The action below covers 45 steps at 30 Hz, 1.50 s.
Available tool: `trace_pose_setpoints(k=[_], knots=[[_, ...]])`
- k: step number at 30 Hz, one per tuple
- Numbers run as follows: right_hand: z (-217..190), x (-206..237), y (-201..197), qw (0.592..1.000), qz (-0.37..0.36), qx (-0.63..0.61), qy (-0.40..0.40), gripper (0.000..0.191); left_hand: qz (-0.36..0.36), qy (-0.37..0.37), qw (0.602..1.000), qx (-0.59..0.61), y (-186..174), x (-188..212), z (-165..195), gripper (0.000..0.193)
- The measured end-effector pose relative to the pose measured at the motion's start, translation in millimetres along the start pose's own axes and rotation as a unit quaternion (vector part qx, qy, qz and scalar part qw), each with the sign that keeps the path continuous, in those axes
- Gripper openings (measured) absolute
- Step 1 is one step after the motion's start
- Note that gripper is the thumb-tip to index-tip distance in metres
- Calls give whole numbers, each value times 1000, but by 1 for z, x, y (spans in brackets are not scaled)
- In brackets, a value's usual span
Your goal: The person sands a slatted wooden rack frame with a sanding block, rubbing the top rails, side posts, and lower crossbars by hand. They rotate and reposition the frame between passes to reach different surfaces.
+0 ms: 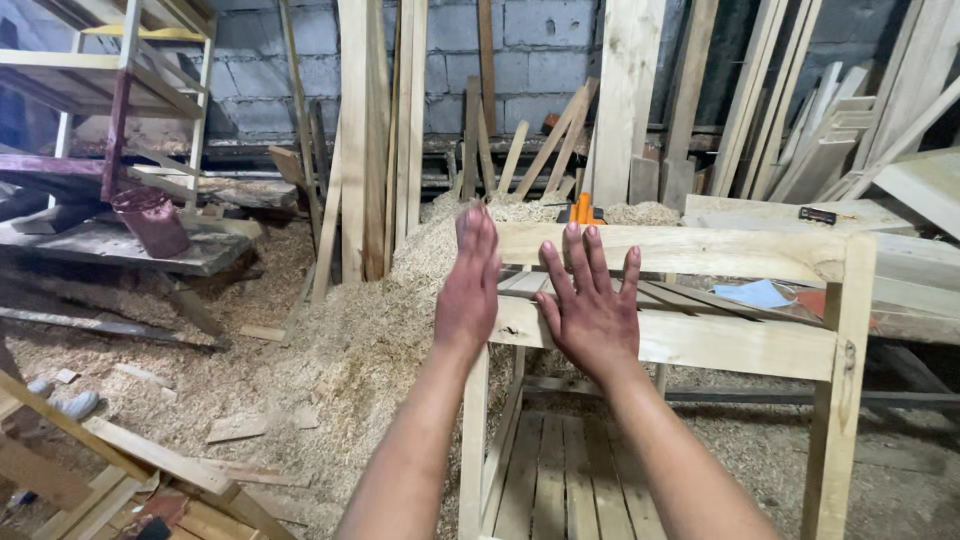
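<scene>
Hands over frame.
Your left hand [468, 285] and right hand [590, 305] hover flat, fingers extended, gripping nothing, before the wooden frame [690, 345].

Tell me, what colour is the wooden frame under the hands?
Pale, unpainted yellowish wood, seen in the head view: the wooden frame.

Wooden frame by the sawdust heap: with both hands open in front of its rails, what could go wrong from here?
1. The frame is rough, unfinished wood; the bare left hand and right hand could pick up splinters along its rails.
2. The sawdust heap and loose offcuts lie by the frame's foot, so footing may slip.
3. The tall planks merely lean on the wall; a knock might topple them.
</scene>
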State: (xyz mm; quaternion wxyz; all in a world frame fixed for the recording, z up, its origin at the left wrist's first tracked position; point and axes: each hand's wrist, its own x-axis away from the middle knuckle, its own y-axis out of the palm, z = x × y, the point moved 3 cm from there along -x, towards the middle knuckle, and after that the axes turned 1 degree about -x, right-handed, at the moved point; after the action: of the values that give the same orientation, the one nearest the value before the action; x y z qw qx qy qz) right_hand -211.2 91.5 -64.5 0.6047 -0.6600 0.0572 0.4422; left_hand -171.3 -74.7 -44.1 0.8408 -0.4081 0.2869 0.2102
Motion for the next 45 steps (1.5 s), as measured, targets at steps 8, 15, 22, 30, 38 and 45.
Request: trace_pose_setpoints(k=[8, 15, 22, 30, 38, 45], knots=[[8, 3, 3, 999, -24, 36, 11, 67, -74, 8, 977, -199, 18, 60, -8, 61], [8, 4, 2, 1000, -3, 4, 13, 66, -100, -19, 947, -306, -4, 28, -14, 49], [14, 10, 2, 1000, 7, 9, 6, 66, -18, 28, 898, -438, 5, 56, -7, 42], [13, 9, 2, 1000, 1, 7, 15, 65, -68, -123, 934, -329, 23, 56, 8, 42], [11, 11, 3, 1000, 5, 8, 13, 66, -60, -220, 962, -152, 31, 98, 2, 53], [11, 8, 1, 1000, 4, 9, 14, 67, 88, -268, 949, 137, 38, 19, -2, 57]])
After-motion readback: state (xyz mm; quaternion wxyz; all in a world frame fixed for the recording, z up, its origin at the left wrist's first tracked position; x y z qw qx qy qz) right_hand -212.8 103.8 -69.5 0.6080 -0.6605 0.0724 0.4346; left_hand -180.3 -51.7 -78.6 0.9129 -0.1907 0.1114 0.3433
